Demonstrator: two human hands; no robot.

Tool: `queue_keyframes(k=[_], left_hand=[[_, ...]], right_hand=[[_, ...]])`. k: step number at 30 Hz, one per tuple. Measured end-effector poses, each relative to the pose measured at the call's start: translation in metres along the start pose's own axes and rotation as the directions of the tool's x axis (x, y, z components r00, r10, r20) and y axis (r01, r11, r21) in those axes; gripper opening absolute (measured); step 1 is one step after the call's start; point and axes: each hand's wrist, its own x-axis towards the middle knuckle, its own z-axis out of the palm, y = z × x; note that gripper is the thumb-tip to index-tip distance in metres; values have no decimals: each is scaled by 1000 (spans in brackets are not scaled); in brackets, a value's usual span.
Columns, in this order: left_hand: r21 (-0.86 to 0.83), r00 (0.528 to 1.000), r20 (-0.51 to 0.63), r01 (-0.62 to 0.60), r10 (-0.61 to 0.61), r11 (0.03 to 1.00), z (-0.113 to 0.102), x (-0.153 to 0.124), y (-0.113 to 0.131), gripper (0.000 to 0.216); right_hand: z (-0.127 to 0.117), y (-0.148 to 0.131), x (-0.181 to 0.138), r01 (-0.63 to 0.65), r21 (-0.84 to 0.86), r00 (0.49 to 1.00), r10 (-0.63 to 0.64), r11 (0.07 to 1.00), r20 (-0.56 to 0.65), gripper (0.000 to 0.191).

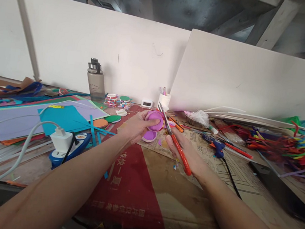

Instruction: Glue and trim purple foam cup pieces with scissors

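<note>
My left hand (137, 124) is closed on a round purple disc (155, 122) with a raised rim, the thumb lying across its face. Just below it is a second purple round piece (149, 136); I cannot tell whether it touches the hand. In my right hand (184, 147) is a pair of scissors (179, 151) with red-orange handles, fingers wrapped round them. The blades point up and away, close beside the right edge of the disc.
Coloured paper sheets (11, 115) and a blue power strip (83, 141) with a white charger lie left. A bottle (95, 80), small clock (146, 103) and white cup (164, 100) stand behind. Rightward are a blue glue gun (217, 148), black phone (278, 189) and pipe cleaners (302, 150).
</note>
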Motion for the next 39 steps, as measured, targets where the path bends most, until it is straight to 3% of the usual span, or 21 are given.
queue_keyframes(k=[16,31,39], left_hand=[[25,999,41,13,-14,1000,-3,2,6,38],[-34,1000,-18,6,-6,999,4,-2,0,39],[-14,1000,-4,-4,4,1000,4,-2,0,40]], right_hand=[[-1,-5,1,9,10,1000,-9,1000,-24,34],[0,-8,-2,-9,22,1000,9,1000,2,20],[0,-6,-1,20,24,1000,-20,1000,-13,26]])
